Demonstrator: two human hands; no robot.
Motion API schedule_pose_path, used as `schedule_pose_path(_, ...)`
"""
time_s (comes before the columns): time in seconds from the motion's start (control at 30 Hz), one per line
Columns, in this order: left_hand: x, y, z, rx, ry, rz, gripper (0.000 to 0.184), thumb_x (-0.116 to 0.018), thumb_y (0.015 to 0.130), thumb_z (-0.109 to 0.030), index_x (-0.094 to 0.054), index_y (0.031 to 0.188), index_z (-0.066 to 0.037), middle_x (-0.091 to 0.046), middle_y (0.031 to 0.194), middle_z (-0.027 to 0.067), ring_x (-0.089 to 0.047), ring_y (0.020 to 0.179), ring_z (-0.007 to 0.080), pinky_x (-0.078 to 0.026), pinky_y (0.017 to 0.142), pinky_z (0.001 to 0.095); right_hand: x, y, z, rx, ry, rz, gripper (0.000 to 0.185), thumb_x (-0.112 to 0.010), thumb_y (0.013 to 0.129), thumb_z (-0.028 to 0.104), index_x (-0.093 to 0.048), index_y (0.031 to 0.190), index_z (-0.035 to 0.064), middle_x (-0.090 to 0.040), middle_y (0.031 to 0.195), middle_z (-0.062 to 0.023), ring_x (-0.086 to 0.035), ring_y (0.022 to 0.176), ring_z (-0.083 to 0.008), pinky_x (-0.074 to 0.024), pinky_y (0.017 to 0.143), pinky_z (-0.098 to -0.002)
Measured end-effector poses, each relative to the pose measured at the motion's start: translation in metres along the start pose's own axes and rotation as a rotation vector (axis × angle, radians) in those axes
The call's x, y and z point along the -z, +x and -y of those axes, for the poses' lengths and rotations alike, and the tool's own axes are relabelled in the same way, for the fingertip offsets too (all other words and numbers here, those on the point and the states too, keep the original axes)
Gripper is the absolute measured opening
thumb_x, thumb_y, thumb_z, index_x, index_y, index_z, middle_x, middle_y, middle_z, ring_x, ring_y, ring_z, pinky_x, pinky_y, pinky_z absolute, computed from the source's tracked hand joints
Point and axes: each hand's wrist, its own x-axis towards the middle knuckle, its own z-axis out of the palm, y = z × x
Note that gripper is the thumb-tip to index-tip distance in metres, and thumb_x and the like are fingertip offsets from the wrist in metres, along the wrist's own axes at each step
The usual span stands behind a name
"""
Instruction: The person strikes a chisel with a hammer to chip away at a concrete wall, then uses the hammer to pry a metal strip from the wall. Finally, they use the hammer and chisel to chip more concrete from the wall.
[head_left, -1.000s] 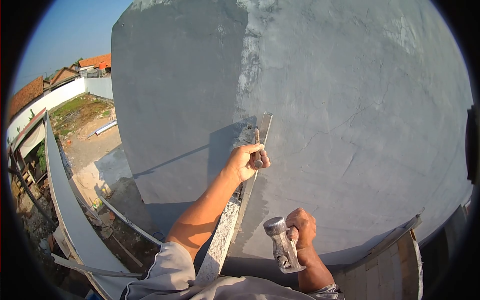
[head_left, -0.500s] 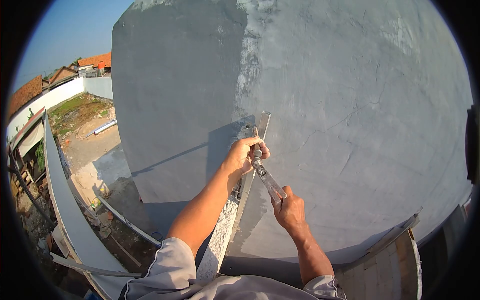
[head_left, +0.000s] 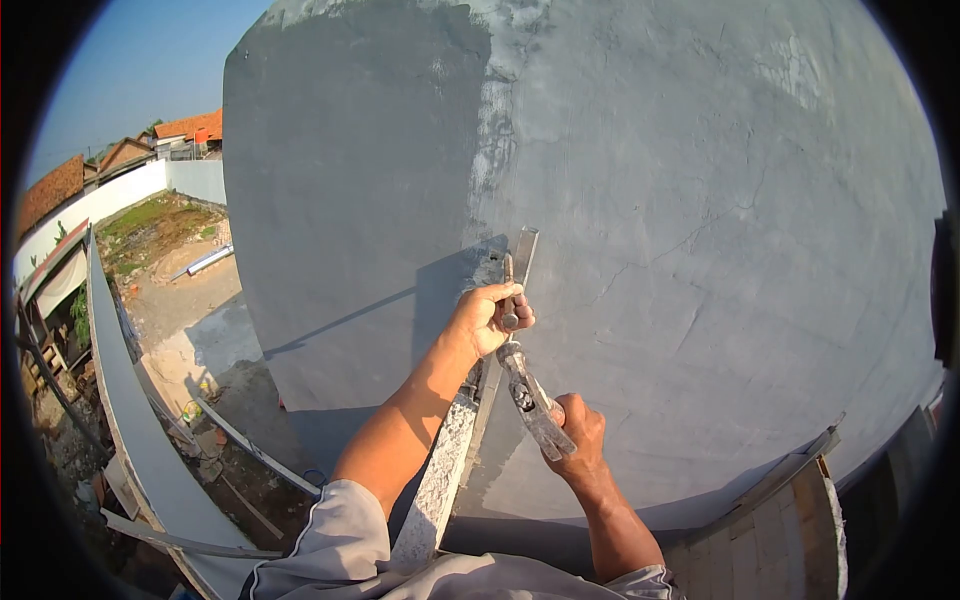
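Fingers of left hand (head_left: pixel 486 325) clamped on chisel (head_left: pixel 509 300)

The chisel stands against the gray wall (head_left: pixel 690 330), its tip near a small hole (head_left: pixel 494 258) and its flat end toward the person. A narrow metal strip (head_left: pixel 528 248) slants just beside it. The right hand (head_left: pixel 582 432) has its fingers closed around the handle of a claw hammer (head_left: pixel 532 398), whose striking face is just below the chisel's flat end.

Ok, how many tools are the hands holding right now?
2: a short metal chisel-like rod in the bare left hand, near the grey wall, and a worn metal claw hammer in the bare right hand. None seems hidden.
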Motion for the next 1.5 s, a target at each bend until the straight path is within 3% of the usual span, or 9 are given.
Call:
schedule_pose_path(0.2, -0.004, 0.002, -0.004, -0.022, -0.008, 0.034, 0.023, -0.058, 0.101, -0.015, -0.064, 0.105, 0.007, -0.065, 0.084, 0.0086, -0.068, 0.075, 0.0202, -0.065, 0.075, 0.0378, 0.003, 0.020, -0.010, 0.453, 0.352, -0.297, 0.028, -0.072, 0.092, 0.024, -0.051, 0.089, 0.0062, -0.057, 0.067, -0.0100, -0.059, 0.054, -0.0326, -0.0465, 0.049, -0.0414)
schedule_pose_path(0.33, -0.012, 0.000, -0.003, -0.062, 0.018, 0.022, 0.022, -0.057, 0.102, -0.016, -0.062, 0.103, 0.006, -0.065, 0.085, 0.0089, -0.068, 0.075, 0.0206, -0.065, 0.074, 0.0374, -0.007, 0.021, -0.006, -0.215, -0.131, 0.109, 0.026, -0.077, 0.084, 0.007, -0.051, 0.088, 0.0066, -0.056, 0.066, -0.0098, -0.058, 0.052, -0.0274, -0.0455, 0.048, -0.0337)
schedule_pose_path(0.47, -0.015, 0.002, -0.004, -0.010, -0.033, -0.024, 0.020, -0.056, 0.102, -0.014, -0.063, 0.102, 0.005, -0.066, 0.086, 0.0096, -0.068, 0.076, 0.0206, -0.064, 0.074, 0.0373, -0.002, 0.015, -0.014, 0.295, 0.211, -0.282, 0.026, -0.076, 0.088, 0.015, -0.052, 0.087, 0.0049, -0.062, 0.068, -0.0138, -0.063, 0.055, -0.0315, -0.0483, 0.050, -0.0387)
schedule_pose_path(0.63, -0.006, 0.005, 0.002, -0.103, 0.035, -0.023, 0.024, -0.059, 0.100, -0.017, -0.060, 0.109, 0.006, -0.062, 0.080, 0.0059, -0.062, 0.065, 0.0150, -0.060, 0.067, 0.0331, -0.005, 0.019, -0.018, -0.411, -0.053, 0.243, 0.022, -0.071, 0.091, 0.020, -0.054, 0.092, 0.0049, -0.063, 0.067, -0.0161, -0.065, 0.061, -0.0410, -0.0503, 0.055, -0.0486)
schedule_pose_path(0.77, 0.015, -0.018, 0.025, -0.054, -0.161, -0.099, 0.026, -0.056, 0.101, -0.016, -0.057, 0.119, 0.002, -0.054, 0.076, -0.0002, -0.045, 0.057, 0.0072, -0.037, 0.052, 0.0230, 0.000, -0.019, -0.032, -0.208, -0.004, 0.031, 0.020, -0.072, 0.089, 0.013, -0.054, 0.091, 0.0048, -0.063, 0.067, -0.0163, -0.065, 0.059, -0.0405, -0.0512, 0.054, -0.0462)
schedule_pose_path(1.17, 0.033, -0.016, 0.038, 0.028, -0.053, -0.174, 0.020, -0.060, 0.099, -0.018, -0.063, 0.109, -0.001, -0.061, 0.077, 0.0040, -0.057, 0.061, 0.0142, -0.052, 0.062, 0.0337, 0.010, -0.042, -0.015, -0.059, 0.001, -0.073, 0.015, -0.071, 0.089, 0.006, -0.056, 0.088, 0.0037, -0.058, 0.066, -0.0097, -0.061, 0.052, -0.0257, -0.0484, 0.051, -0.0376)
schedule_pose_path(1.27, 0.029, -0.017, 0.030, 0.013, -0.052, -0.135, 0.019, -0.061, 0.100, -0.018, -0.064, 0.106, 0.000, -0.064, 0.079, 0.0057, -0.064, 0.066, 0.0170, -0.060, 0.071, 0.0391, 0.022, -0.030, 0.011, 0.188, 0.298, -0.183, 0.026, -0.078, 0.085, 0.017, -0.056, 0.092, 0.0038, -0.062, 0.067, -0.0133, -0.062, 0.055, -0.0358, -0.0495, 0.050, -0.0421)
schedule_pose_path(1.43, 0.013, -0.025, 0.033, 0.007, 0.038, -0.118, 0.025, -0.057, 0.104, -0.019, -0.060, 0.112, 0.004, -0.063, 0.082, 0.0055, -0.066, 0.070, 0.0167, -0.062, 0.075, 0.0397, -0.013, -0.005, -0.016, -0.253, -0.192, 0.292, 0.026, -0.075, 0.085, 0.020, -0.055, 0.091, 0.0050, -0.060, 0.068, -0.0096, -0.064, 0.058, -0.0322, -0.0485, 0.052, -0.0429)
schedule_pose_path(1.5, 0.012, -0.018, 0.023, -0.004, 0.029, -0.101, 0.025, -0.055, 0.104, -0.019, -0.059, 0.112, 0.005, -0.063, 0.083, 0.0064, -0.066, 0.071, 0.0176, -0.063, 0.076, 0.0386, -0.010, -0.010, -0.002, -0.076, -0.062, 0.127, 0.026, -0.074, 0.085, 0.020, -0.054, 0.090, 0.0052, -0.060, 0.069, -0.0100, -0.064, 0.059, -0.0324, -0.0484, 0.052, -0.0430)
